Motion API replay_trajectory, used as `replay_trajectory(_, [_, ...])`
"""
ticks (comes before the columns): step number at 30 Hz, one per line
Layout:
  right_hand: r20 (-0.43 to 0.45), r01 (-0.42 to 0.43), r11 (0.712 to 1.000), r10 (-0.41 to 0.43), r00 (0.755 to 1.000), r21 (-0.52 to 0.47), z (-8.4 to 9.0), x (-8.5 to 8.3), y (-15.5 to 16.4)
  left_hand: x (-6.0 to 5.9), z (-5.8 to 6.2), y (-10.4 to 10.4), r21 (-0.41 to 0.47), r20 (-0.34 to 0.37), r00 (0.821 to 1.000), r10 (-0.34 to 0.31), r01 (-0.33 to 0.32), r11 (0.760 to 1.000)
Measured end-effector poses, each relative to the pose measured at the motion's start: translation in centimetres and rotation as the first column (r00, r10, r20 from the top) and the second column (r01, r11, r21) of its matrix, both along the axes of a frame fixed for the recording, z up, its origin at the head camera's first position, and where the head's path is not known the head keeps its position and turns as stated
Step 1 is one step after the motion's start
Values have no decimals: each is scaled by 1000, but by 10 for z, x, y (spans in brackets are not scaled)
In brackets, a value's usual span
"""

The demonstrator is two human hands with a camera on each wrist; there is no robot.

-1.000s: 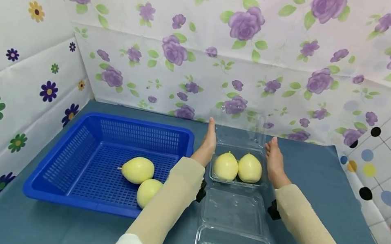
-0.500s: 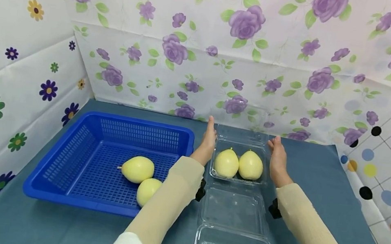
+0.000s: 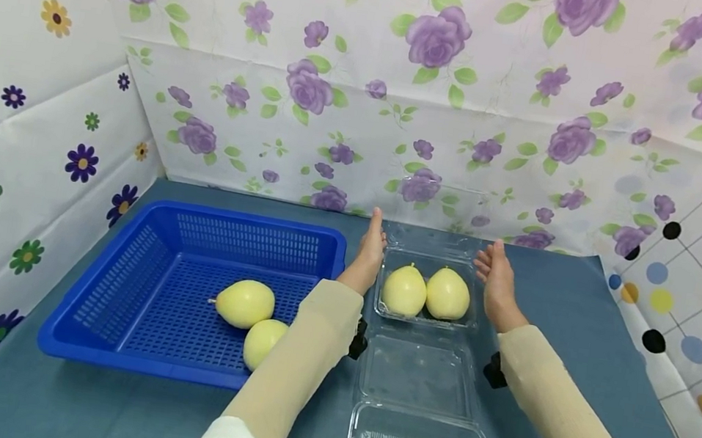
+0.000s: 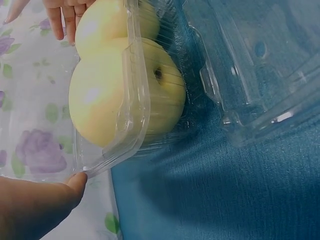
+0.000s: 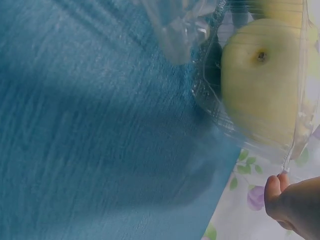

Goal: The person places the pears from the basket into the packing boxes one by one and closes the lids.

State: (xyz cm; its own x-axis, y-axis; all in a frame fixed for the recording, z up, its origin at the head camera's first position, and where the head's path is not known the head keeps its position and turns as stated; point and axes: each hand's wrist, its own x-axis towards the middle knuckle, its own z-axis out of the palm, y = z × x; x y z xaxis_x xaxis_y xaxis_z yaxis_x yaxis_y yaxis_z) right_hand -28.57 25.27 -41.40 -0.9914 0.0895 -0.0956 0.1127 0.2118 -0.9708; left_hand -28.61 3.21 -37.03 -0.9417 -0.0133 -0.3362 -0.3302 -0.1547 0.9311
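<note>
A clear plastic clamshell box [image 3: 425, 321] holds two yellow pears [image 3: 404, 291], side by side. Its transparent lid [image 3: 434, 241] stands raised at the back, near the wall cloth. On the box's left side is my left hand [image 3: 370, 255], fingers extended upright; in the left wrist view its thumb [image 4: 75, 186] touches the rim at a corner. My right hand [image 3: 497, 286] flanks the opposite side with loosely bent fingers. In the right wrist view its fingertips [image 5: 276, 185] touch the rim's corner. Neither hand touches the pears.
A blue perforated basket [image 3: 110, 276] with two more pears [image 3: 244, 303] stands to the left. My left forearm partly covers one of them. In front of the filled box lies another open clear box [image 3: 418, 416]. Floral cloth [image 3: 302, 131] hangs behind the table [image 3: 555, 290].
The filled box has slid slightly away from me, toward the back cloth. Both hands stay at its sides; the right has shifted a little outward. The basket and its pears remain in place.
</note>
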Motion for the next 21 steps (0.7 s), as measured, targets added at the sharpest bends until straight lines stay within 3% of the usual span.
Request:
replay_trajectory(2, [5,-5,1000,5,1000,7,0,0,0,0,-1,0,-16,-7,1000,-15,15,1000])
replay_trajectory(4, [10,-3,1000,2,1000,23,-1,-1,0,-12,-17,0,-34,-17,999,-36,36,999])
replay_trajectory(12, [-4,-17,999,17,1000,48,-7,-3,3,-12,-20,-1,-99,-41,998,-47,42,994])
replay_trajectory(21, [11,-38,999,38,999,-6,-5,-4,4,-13,-22,1,-155,-53,998,-25,17,988])
